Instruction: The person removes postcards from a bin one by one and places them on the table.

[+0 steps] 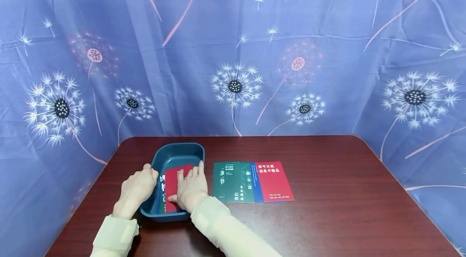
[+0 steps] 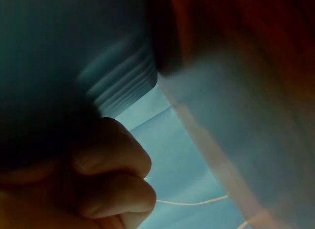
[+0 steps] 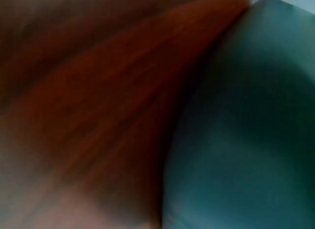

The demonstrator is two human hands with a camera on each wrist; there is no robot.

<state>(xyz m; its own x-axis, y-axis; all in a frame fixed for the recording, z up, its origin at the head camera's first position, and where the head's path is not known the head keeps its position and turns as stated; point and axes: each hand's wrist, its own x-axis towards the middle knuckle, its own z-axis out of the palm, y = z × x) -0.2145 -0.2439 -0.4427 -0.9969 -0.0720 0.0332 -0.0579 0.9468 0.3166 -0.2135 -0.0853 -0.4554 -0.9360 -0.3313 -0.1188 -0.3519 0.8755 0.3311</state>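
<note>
A dark teal plastic basin (image 1: 178, 159) stands on the left part of the table. My left hand (image 1: 135, 189) grips its left rim with curled fingers; in the left wrist view those fingers (image 2: 118, 160) are bent beside the ribbed basin wall (image 2: 123, 74). Over the right rim reaches my right hand (image 1: 193, 189), fingers spread and fairly straight, touching a red card (image 1: 172, 186) inside the basin. Green and blue cards with white writing show partly beneath the red one. The right wrist view holds only the basin's outer wall (image 3: 236, 155) and blurred table.
Right of the basin, overlapping cards lie in a row: green cards (image 1: 225, 184) at the left, a blue strip (image 1: 257, 188), and a red card (image 1: 274, 182) on the right. A brown wooden table (image 1: 346, 192) extends rightward, and a blue dandelion-print cloth (image 1: 189, 67) hangs behind it.
</note>
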